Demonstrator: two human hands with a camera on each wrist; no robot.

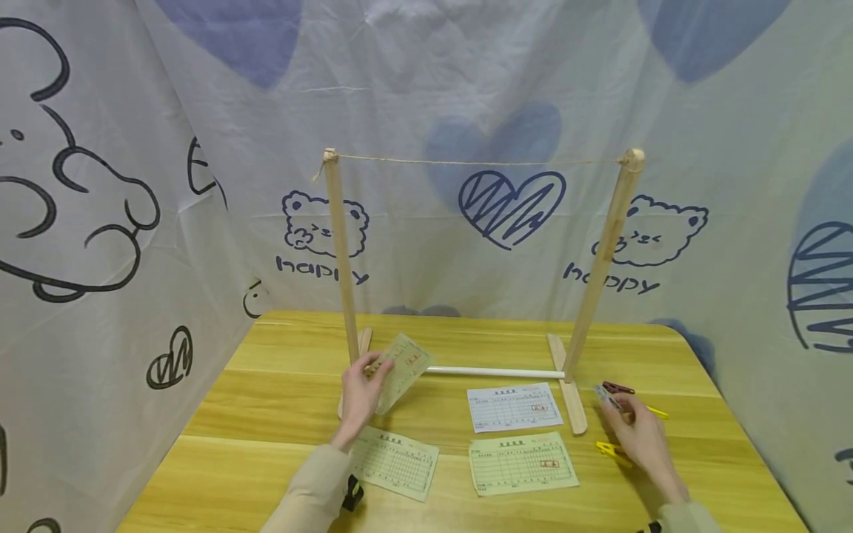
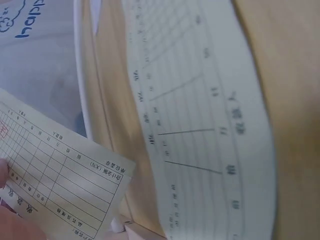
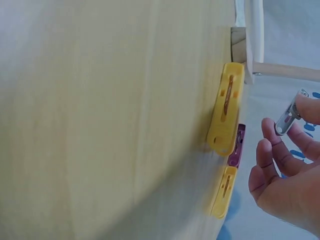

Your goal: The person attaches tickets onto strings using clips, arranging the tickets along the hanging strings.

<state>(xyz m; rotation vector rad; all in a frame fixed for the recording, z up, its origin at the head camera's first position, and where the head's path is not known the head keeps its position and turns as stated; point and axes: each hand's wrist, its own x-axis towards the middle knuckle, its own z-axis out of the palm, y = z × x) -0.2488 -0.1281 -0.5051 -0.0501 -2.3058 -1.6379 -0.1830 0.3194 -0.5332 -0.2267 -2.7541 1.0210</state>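
Observation:
My left hand (image 1: 362, 392) pinches a pale yellow printed receipt slip (image 1: 405, 370), held tilted above the table near the left post; in the left wrist view the slip (image 2: 65, 170) shows its ruled grid. Between the thumb and fingers of my right hand (image 1: 641, 437) is a grey clothespin (image 3: 287, 120), raised over the right side of the table. Around that hand lie a dark red clothespin (image 1: 618, 387) and two yellow clothespins, one nearer (image 1: 613, 453) and one partly hidden behind the hand (image 1: 657, 411).
A wooden frame stands on the table (image 1: 220, 459), its left post (image 1: 343, 266) and right post (image 1: 603, 266) joined by a string (image 1: 476, 162) on top and a white rod (image 1: 496, 371) below. Flat on the table lie a white slip (image 1: 514, 407) and two yellowish slips (image 1: 523, 464).

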